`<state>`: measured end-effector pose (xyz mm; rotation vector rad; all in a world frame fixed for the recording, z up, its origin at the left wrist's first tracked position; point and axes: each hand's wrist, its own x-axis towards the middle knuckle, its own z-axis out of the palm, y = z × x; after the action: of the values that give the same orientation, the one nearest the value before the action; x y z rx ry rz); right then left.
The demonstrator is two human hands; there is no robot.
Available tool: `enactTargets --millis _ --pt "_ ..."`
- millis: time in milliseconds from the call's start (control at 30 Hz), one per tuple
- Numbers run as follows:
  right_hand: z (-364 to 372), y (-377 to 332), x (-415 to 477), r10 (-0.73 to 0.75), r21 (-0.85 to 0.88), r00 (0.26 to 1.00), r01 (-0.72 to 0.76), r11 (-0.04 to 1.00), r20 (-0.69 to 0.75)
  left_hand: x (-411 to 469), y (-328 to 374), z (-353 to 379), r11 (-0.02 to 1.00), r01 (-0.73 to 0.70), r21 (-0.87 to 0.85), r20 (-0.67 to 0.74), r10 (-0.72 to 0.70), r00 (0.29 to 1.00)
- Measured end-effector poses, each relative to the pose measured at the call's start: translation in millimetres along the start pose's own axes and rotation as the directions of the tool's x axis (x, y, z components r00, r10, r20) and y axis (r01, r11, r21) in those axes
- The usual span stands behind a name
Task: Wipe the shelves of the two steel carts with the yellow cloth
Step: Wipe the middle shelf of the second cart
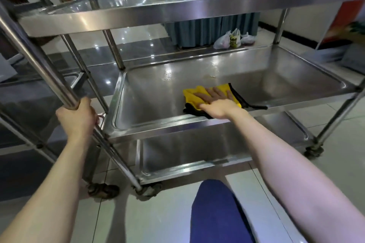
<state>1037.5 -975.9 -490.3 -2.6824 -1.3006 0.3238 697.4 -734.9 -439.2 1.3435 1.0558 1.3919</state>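
A: Starting far left: looks like a second cart [72, 79], mostly out of shot. Next to that, gripping a steel post [49, 77] of the main cart [158, 16] with the left hand [78, 119], fingers curled right round the tube.

B: Yep, seeing that too. And further right?

A: Pressing the yellow cloth [194, 94] down on the middle shelf [154, 100] with the right hand [217, 100], palm down, fingers spread flat. Sits right of centre, just beside the near rim, black edging poking out on the right.

B: Also spotting plastic bags [231, 40] on the floor, far behind the cart. Can't make out what's inside.
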Motion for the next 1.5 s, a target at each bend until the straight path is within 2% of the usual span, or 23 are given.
enactTargets --millis 133,333,433,533,633,733,833,900,1033,1067,1133,1167,1200,1267,1333,1367,1500 --pt "-15.0 57.3 16.4 0.155 0.010 0.987 -0.155 0.988 -0.034 -3.9 0.0 1.5 0.999 -0.002 -0.053 0.011 0.002 1.000" --pt "-20.3 35.7 64.5 0.174 -0.009 0.983 -0.175 0.985 -0.063 -4.7 -5.0 2.5 0.996 -0.023 -0.081 0.025 0.025 0.999" --pt "-14.8 -18.9 87.9 0.089 -0.022 0.995 -0.091 0.996 -0.045 -6.8 -7.0 5.2 0.998 -0.043 -0.052 0.010 0.043 0.999" --pt "5.0 -108.4 96.6 -0.061 -0.066 0.998 0.059 0.996 -0.033 -9.0 -4.8 5.4 0.998 -0.051 -0.045 0.000 0.051 0.999" --pt "31.4 -190.8 77.7 -0.211 -0.099 0.977 0.211 0.973 0.001 -12.0 -1.3 2.2 0.999 -0.048 0.005 0.009 0.048 0.999" --pt "49.1 -223.2 45.3 -0.301 -0.087 0.953 0.303 0.949 0.028 -12.3 4.0 -0.2 1.000 -0.013 -0.008 0.001 0.013 1.000" --pt "45.2 -204.0 19.6 -0.372 -0.049 0.926 0.375 0.926 0.060 -12.4 5.6 -3.9 0.999 -0.021 0.030 0.022 0.020 1.000" --pt "36.6 -172.1 6.6 -0.364 -0.031 0.929 0.367 0.930 0.066 -13.0 6.0 -5.3 0.997 -0.034 0.065 0.023 0.033 0.999" --pt "15.4 -76.9 -9.5 -0.260 -0.048 0.965 0.261 0.964 0.016 -18.3 6.2 -7.9 0.987 -0.015 0.160 -0.145 0.039 0.989" --pt "9.9 -48.7 -11.5 -0.217 -0.051 0.976 0.217 0.975 -0.002 -25.7 5.7 -11.2 0.980 -0.042 0.196 -0.218 0.085 0.972" --pt "0.2 5.8 -15.6 -0.107 -0.065 0.993 0.104 0.992 -0.050 -51.3 -0.5 -14.4 0.927 -0.196 0.320 -0.312 0.298 0.902" --pt "-2.4 27.3 -17.9 -0.047 -0.068 0.996 0.042 0.997 -0.078 -67.2 -6.9 -11.8 0.871 -0.308 0.383 -0.285 0.428 0.857" --pt "-3.8 42.4 -20.4 0.005 -0.067 0.994 -0.013 0.998 -0.105 -82.7 -13.7 -5.2 0.795 -0.431 0.427 -0.190 0.545 0.817" --pt "-3.8 51.9 -24.9 0.060 -0.068 0.989 -0.070 0.995 -0.136 -110.9 -20.0 21.9 0.634 -0.635 0.442 0.140 0.651 0.746" --pt "-2.8 44.6 -28.7 0.072 -0.054 0.987 -0.081 0.995 -0.144 -132.3 -20.4 58.0 0.574 -0.715 0.398 0.423 0.576 0.699" --pt "-2.4 40.3 -30.2 0.071 -0.042 0.987 -0.078 0.996 -0.146 -140.2 -18.0 77.5 0.574 -0.721 0.388 0.506 0.521 0.687" --pt "-2.6 37.0 -34.8 0.051 -0.025 0.987 -0.055 0.998 -0.153 -155.5 -9.3 156.7 0.530 -0.694 0.487 0.692 0.251 0.677"
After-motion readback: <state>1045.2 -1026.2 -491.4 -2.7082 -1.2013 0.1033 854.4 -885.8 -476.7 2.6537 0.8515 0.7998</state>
